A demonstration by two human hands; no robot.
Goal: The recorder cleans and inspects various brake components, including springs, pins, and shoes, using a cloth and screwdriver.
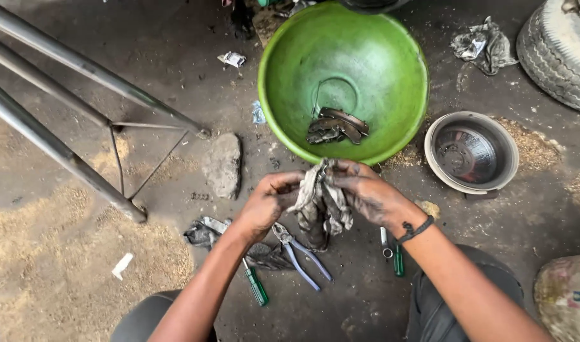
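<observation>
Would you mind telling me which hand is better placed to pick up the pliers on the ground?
Left, probably. The left hand grips the rag directly above the pliers, whose handles lie beside that forearm. The right hand sits farther off, nearer the bowl.

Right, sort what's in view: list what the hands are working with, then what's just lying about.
In hand:
left hand
right hand
dirty rag, held by both
green basin with dark metal parts, just beyond

Lying about:
pliers
green screwdriver
metal bowl
tyre
stone
crumpled cloth
</observation>
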